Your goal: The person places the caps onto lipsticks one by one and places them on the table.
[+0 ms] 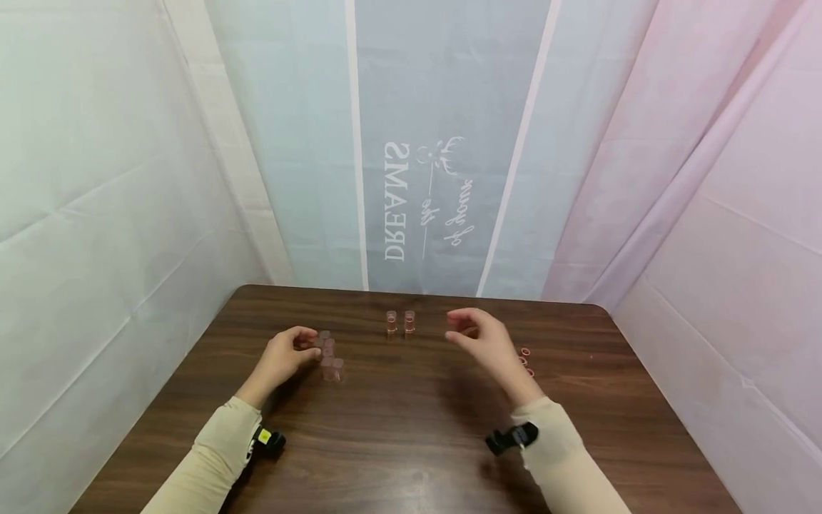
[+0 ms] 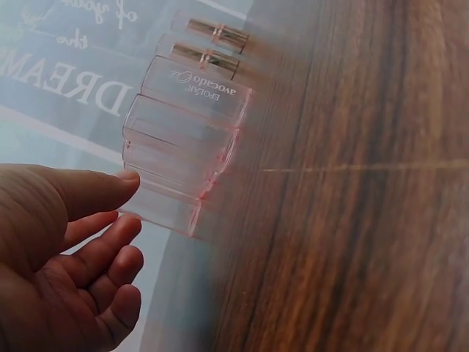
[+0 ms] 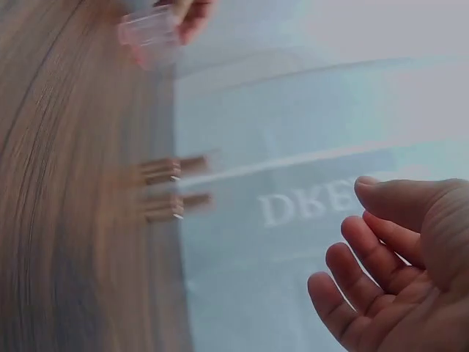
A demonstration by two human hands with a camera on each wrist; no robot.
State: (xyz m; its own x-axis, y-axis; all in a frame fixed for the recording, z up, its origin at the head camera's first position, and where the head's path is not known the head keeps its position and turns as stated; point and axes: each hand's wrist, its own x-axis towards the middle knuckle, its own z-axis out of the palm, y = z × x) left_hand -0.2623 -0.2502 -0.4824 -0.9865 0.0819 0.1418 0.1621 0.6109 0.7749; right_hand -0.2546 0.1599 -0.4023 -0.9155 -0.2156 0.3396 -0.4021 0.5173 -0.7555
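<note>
My left hand [image 1: 285, 360] reaches beside a group of clear pinkish caps [image 1: 332, 368] standing on the table at left. Its thumb and forefinger curve apart, with the fingertips right at the edge of the nearest cap [image 2: 161, 209] in the left wrist view. One cap in that row [image 2: 212, 92] bears white "avocado oil" lettering. My right hand [image 1: 484, 339] hovers over the table right of centre, thumb and fingers spread with nothing between them. Between the hands, toward the back, two lipstick tubes [image 1: 401, 323] with gold parts stand upright side by side.
Several small red-rimmed round pieces [image 1: 525, 352] lie by the right forearm, partly hidden by it. The brown wooden table [image 1: 398, 435] ends at a hanging cloth backdrop [image 1: 437, 86] with lettering. Pale cloth walls [image 1: 745, 235] stand at both sides.
</note>
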